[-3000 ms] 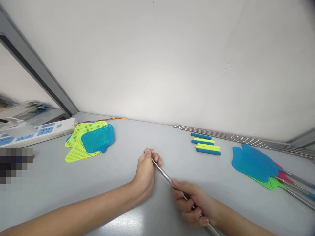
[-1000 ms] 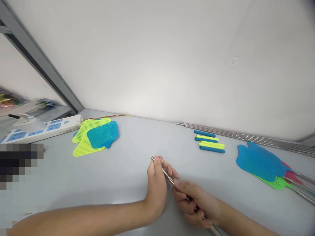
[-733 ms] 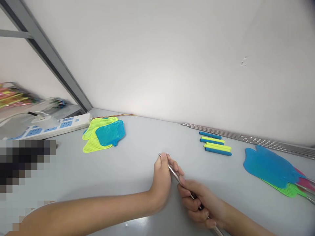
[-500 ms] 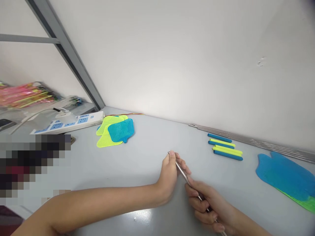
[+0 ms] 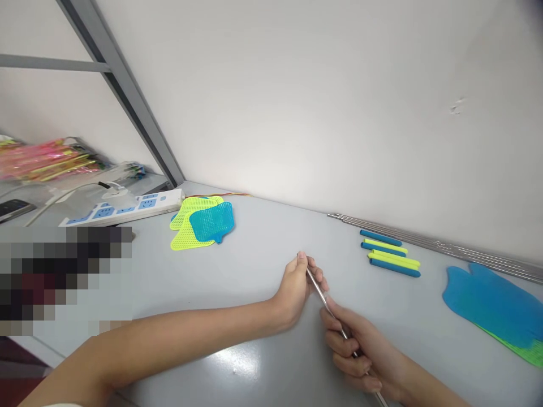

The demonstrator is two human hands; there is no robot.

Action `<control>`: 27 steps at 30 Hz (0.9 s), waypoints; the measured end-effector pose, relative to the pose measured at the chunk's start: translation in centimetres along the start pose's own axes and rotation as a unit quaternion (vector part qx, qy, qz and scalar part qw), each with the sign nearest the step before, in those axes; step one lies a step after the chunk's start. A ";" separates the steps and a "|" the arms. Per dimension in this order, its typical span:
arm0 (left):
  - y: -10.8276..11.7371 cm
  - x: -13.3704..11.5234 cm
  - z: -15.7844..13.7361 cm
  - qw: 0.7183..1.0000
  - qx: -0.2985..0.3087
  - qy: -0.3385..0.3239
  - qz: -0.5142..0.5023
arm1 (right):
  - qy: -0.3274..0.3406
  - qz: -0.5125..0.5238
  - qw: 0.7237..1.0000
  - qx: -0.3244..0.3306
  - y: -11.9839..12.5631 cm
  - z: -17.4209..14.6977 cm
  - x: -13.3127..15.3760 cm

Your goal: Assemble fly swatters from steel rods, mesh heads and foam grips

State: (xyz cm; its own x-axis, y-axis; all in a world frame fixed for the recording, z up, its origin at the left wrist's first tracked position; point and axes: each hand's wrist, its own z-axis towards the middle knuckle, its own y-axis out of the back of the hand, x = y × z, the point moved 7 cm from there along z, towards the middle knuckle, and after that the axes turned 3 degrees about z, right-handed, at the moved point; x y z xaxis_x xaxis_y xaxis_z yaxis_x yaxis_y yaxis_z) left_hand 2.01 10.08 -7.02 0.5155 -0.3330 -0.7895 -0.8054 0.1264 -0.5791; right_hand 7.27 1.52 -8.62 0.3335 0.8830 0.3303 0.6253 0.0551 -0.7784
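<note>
A thin shiny metal rod (image 5: 317, 287) slants across the middle of the view, running from upper left to the lower edge. Its far end is pinched between the thumb and fingers of my left hand (image 5: 293, 289). Lower down the same rod, my right hand (image 5: 354, 345) has its fingers wrapped round the shaft. A short dark section of the rod shows between the right fingers. Beyond my hands, several blue and yellow tubes (image 5: 389, 252) lie side by side on the grey table (image 5: 263, 243).
Blue and yellow mesh fly swatter heads (image 5: 212, 221) lie at the left by a white power strip (image 5: 127, 208). More blue heads (image 5: 492, 297) are stacked at the right. Metal rods (image 5: 432, 243) lie along the wall. Bagged colourful items (image 5: 55, 161) and a phone (image 5: 14, 209) are far left.
My left hand has moved slightly up and right with the rod's far end. My right hand keeps its grip. The whole view has shifted a little.
</note>
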 end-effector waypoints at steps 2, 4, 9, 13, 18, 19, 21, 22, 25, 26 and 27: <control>0.0 -0.2 0.2 1.000 0.000 -0.002 0.007 | -0.001 0.000 1.000 -0.006 0.0 0.0 0.1; 0.0 -0.5 0.3 1.000 -0.002 -0.001 0.013 | 0.001 -0.005 1.000 -0.015 -0.1 0.0 0.3; 0.3 -1.6 1.3 0.999 -0.015 -0.012 0.030 | 0.038 -0.001 0.999 -0.018 -0.6 -0.1 1.0; 1.3 -2.8 2.7 0.998 -0.029 -0.046 0.037 | 0.045 0.007 0.999 0.000 -0.8 -0.1 1.1; 1.7 -3.5 3.6 0.997 -0.020 -0.063 0.032 | 0.038 0.018 0.999 0.012 -0.7 -0.2 1.0; 1.6 -3.5 3.5 0.997 -0.019 -0.069 0.034 | 0.040 0.016 0.999 0.012 -0.7 -0.2 1.0; 1.4 -3.6 3.3 0.995 -0.027 -0.085 0.037 | 0.042 0.012 0.999 0.011 -0.7 -0.2 1.0; 1.4 -3.5 3.1 0.995 -0.035 -0.091 0.035 | 0.041 0.010 0.999 0.011 -0.7 -0.2 0.9; 1.6 -3.2 2.6 0.992 -0.075 -0.096 0.023 | 0.034 0.004 0.999 0.009 -0.7 -0.3 0.9; 1.7 -3.1 2.5 0.991 -0.092 -0.096 0.020 | 0.031 0.001 0.999 0.009 -0.6 -0.3 0.9; 1.9 -3.0 2.3 0.989 -0.109 -0.097 0.021 | 0.026 -0.001 1.000 0.010 -0.6 -0.3 0.8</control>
State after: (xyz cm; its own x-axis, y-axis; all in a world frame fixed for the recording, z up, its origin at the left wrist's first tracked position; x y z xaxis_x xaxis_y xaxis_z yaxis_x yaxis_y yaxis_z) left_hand -0.37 13.42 -6.23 0.5099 -0.1432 -0.8482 -0.8602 -0.0748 -0.5045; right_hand 7.37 2.07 -7.69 0.3678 0.8577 0.3593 0.6121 0.0675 -0.7879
